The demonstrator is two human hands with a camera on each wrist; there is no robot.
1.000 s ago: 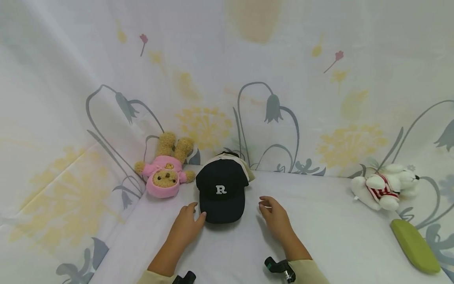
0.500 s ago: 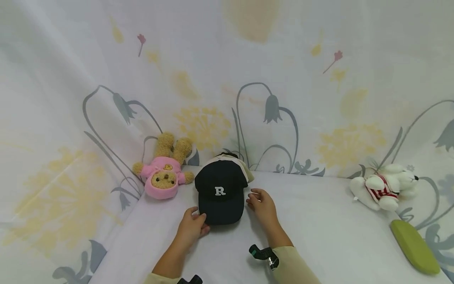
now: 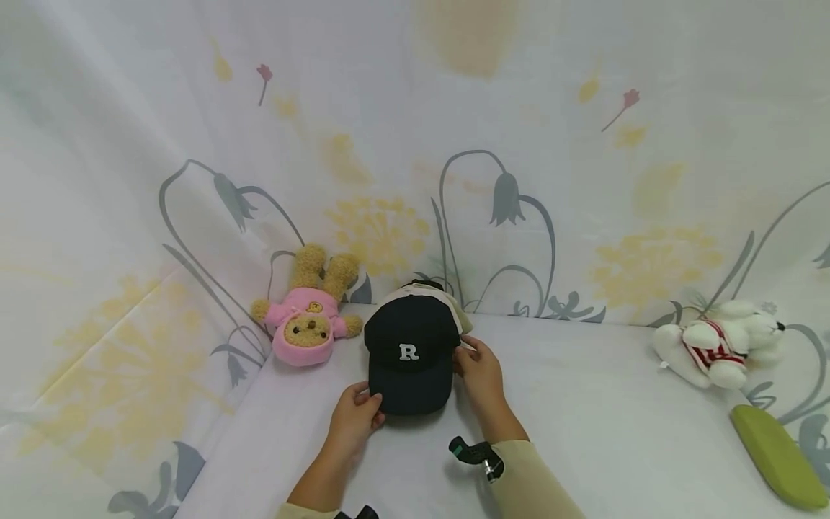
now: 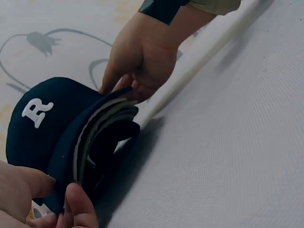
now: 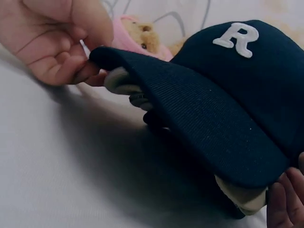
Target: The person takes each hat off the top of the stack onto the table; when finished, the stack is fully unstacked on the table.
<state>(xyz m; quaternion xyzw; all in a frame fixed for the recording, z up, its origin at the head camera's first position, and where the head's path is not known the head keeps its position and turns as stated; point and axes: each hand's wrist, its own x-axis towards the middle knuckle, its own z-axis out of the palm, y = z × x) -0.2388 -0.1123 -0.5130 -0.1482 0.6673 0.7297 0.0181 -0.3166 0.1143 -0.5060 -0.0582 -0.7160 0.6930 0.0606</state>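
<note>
A black baseball cap with a white letter R tops a stack of nested caps, its brim towards me. Below it show a cream cap and, in the left wrist view, several layered darker brims. My left hand pinches the left edge of the black brim, thumb above and fingers underneath. At the brim's right edge, near the crown, my right hand grips with its thumb on the side and fingers curled below. In the right wrist view the black brim stands tilted above the white surface, with shadow beneath.
A teddy bear in pink lies just left of the caps. At the far right are a white plush toy in red stripes and a green oblong case. Flower-patterned fabric rises behind the white surface.
My right hand has come in leftward from beside the caps to the brim's right edge. My left hand has closed its fingers on the left edge. The caps stay nearly in place.
</note>
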